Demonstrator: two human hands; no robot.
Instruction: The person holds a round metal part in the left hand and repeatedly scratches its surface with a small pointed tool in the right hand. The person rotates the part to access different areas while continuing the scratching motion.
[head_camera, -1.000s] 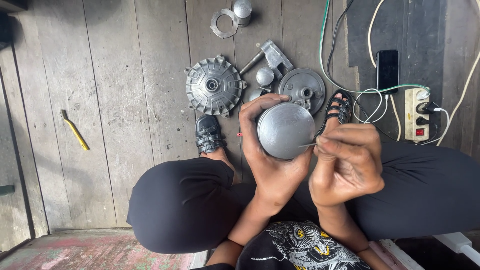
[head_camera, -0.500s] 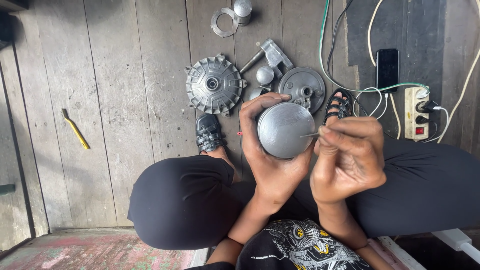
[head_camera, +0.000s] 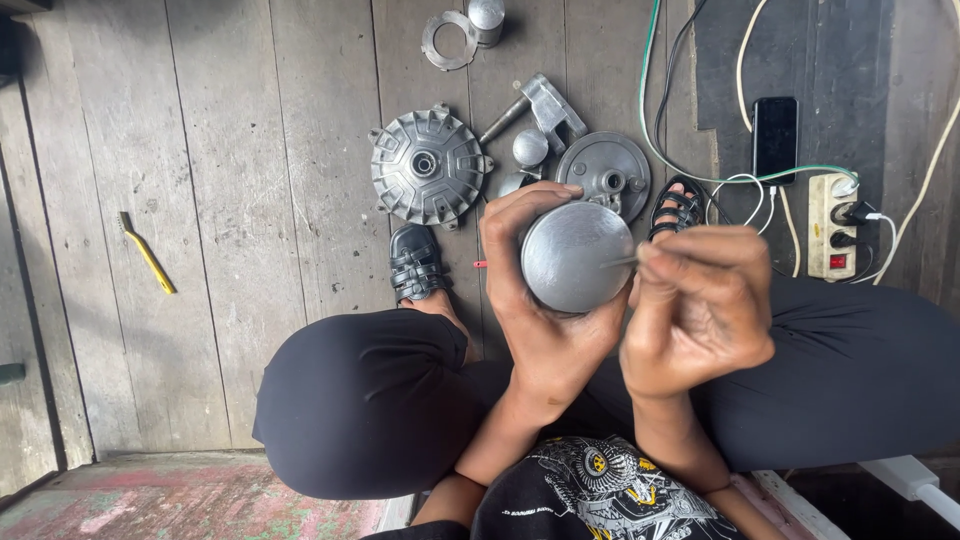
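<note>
My left hand (head_camera: 535, 310) grips a round grey metal cap (head_camera: 575, 255) from the left and below, its smooth domed face turned up toward me. My right hand (head_camera: 700, 305) is closed around a thin tool (head_camera: 620, 262) whose tip touches the cap's right side. Both hands are held above my knees, which are in black trousers. On the wooden floor just beyond lie a ribbed grey metal hub (head_camera: 428, 167), a round grey metal plate (head_camera: 605, 172), a small metal dome (head_camera: 530, 147) and a metal hammer-like part (head_camera: 540, 105).
A flat metal ring (head_camera: 445, 40) and a small metal cylinder (head_camera: 487, 18) lie farther off. A yellow-handled brush (head_camera: 145, 252) rests at the left. At the right sit a black phone (head_camera: 775, 138), a white power strip (head_camera: 832, 225) and several cables. My sandalled feet (head_camera: 415, 262) are on the planks.
The right hand has shifted slightly, keeping the thin tool against the cap's right side. The left hand still holds the cap in the same place.
</note>
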